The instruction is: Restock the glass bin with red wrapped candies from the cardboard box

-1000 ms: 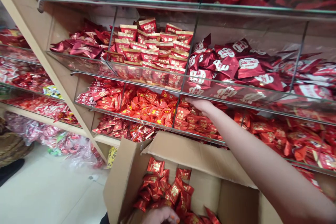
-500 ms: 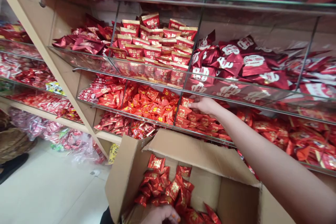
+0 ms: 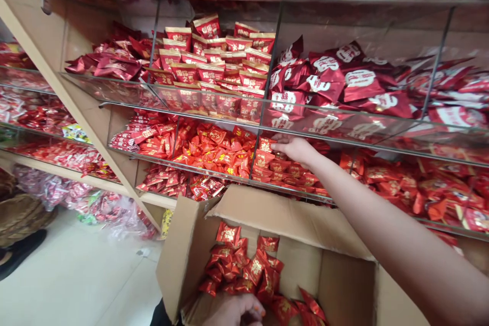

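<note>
My right hand (image 3: 292,147) reaches into a compartment of the lower shelf. Its thumb and fingers are closed on a small red candy packet (image 3: 265,145) with gold lettering, at the front left of that compartment. More red packets of this kind (image 3: 292,169) lie under and beside the hand. At the bottom of the view, my left hand (image 3: 239,310) is inside an open cardboard box (image 3: 271,206), fingers curled. What it holds, if anything, is hidden. Loose red candy packets (image 3: 254,267) lie in the box around it.
A glass front edge (image 3: 214,167) runs along the lower shelf. Above, another shelf holds gold-edged red packets (image 3: 212,74) and dark red packets (image 3: 359,81). A wooden upright (image 3: 72,91) stands left. Bagged goods (image 3: 91,198) and a woven basket (image 3: 23,216) sit near the floor.
The view has shifted slightly, so the shelves appear a little further left. My right hand stays at the same packet, and my left hand remains in the box.
</note>
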Demonstrator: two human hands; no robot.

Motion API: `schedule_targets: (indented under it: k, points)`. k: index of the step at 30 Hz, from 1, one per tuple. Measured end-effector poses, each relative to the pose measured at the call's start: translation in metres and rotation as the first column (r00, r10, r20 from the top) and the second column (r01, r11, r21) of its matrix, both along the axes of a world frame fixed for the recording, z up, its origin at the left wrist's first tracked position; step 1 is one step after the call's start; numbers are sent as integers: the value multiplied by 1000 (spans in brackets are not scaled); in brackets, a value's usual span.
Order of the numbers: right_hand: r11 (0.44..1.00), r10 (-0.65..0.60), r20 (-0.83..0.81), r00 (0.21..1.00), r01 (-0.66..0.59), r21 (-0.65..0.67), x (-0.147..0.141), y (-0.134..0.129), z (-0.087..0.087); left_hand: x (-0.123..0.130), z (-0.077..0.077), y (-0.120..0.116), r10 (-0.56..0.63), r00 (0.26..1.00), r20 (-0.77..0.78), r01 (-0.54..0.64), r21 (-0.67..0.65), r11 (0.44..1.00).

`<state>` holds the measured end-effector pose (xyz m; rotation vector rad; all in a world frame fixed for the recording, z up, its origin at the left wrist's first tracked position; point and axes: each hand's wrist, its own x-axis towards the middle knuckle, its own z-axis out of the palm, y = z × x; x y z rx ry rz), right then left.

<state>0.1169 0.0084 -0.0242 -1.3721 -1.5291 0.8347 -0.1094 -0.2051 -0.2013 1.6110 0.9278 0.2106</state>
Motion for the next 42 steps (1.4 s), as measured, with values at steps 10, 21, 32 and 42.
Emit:
schedule_targets:
  k: [10, 21, 32, 42]
  points:
    - [999, 34, 95, 995, -37, 29, 4, 2, -1, 0, -7, -3, 9, 1000, -29, -9, 13, 1000]
    - [976, -101, 190, 977, 60, 208, 7, -4, 5, -1, -12, -2, 17, 996, -82, -15, 18, 1000]
    - [920, 350, 487, 800, -390, -19, -21, -224, -154, -21, -8, 5, 174, 974, -146, -153, 145, 978]
    - [958, -101, 289, 952, 172, -231, -31, -224, -267, -6, -21, 7, 132, 978, -161, -111, 137, 984]
